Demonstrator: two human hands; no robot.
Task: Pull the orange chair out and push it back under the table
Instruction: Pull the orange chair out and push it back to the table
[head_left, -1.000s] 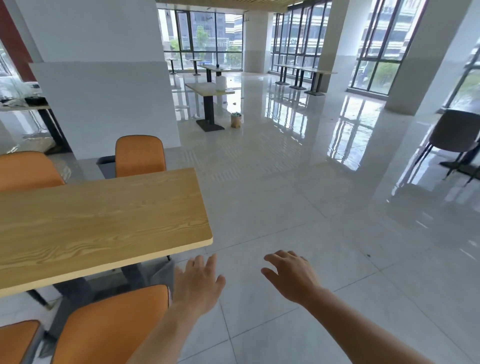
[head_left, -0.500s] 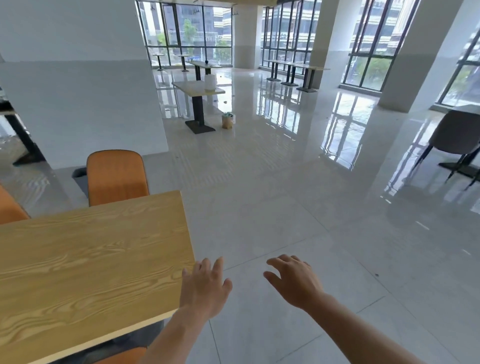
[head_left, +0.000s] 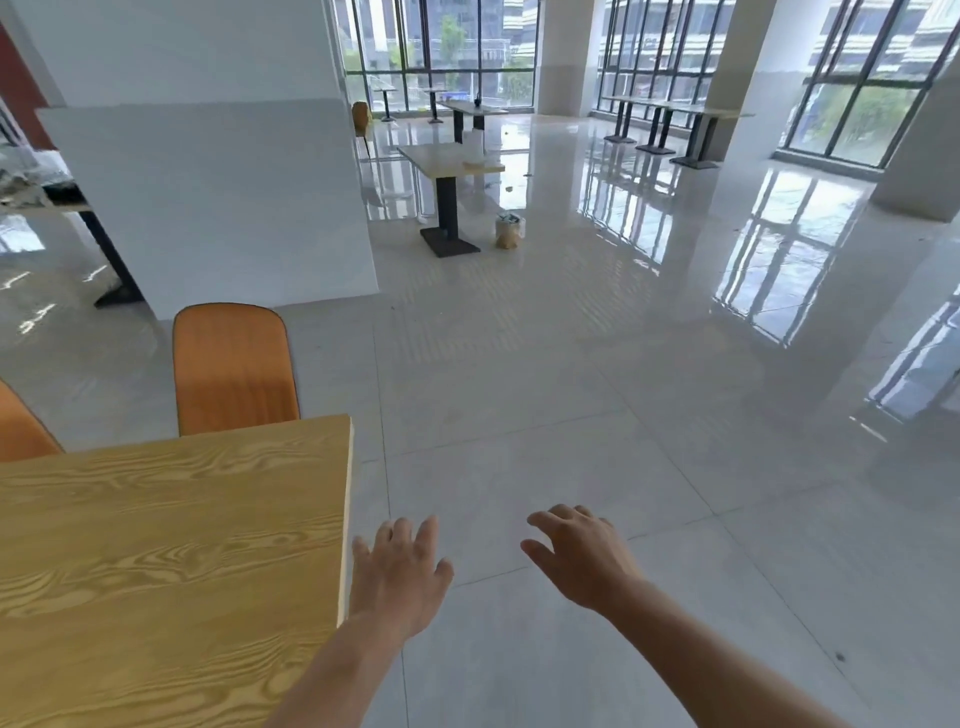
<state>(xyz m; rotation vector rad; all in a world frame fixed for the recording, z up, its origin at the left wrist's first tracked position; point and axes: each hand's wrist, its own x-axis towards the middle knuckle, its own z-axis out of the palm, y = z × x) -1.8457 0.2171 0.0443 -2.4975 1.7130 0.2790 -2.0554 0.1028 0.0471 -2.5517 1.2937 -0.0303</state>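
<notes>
A wooden table fills the lower left. Behind its far edge stands an orange chair, backrest upright and seat hidden by the tabletop. The corner of a second orange chair shows at the left edge. My left hand hovers just right of the table's right edge, fingers spread, holding nothing. My right hand hangs over the bare floor further right, fingers loosely curled and apart, also holding nothing. Neither hand touches a chair.
A white partition wall stands behind the chairs. A small pedestal table with a bin beside it is mid-room. More tables line the windows. Glossy tiled floor spreads to the right.
The view has moved forward along the table's right side. The near orange chairs at the bottom left have dropped out of sight. Both hands stay open in front of me.
</notes>
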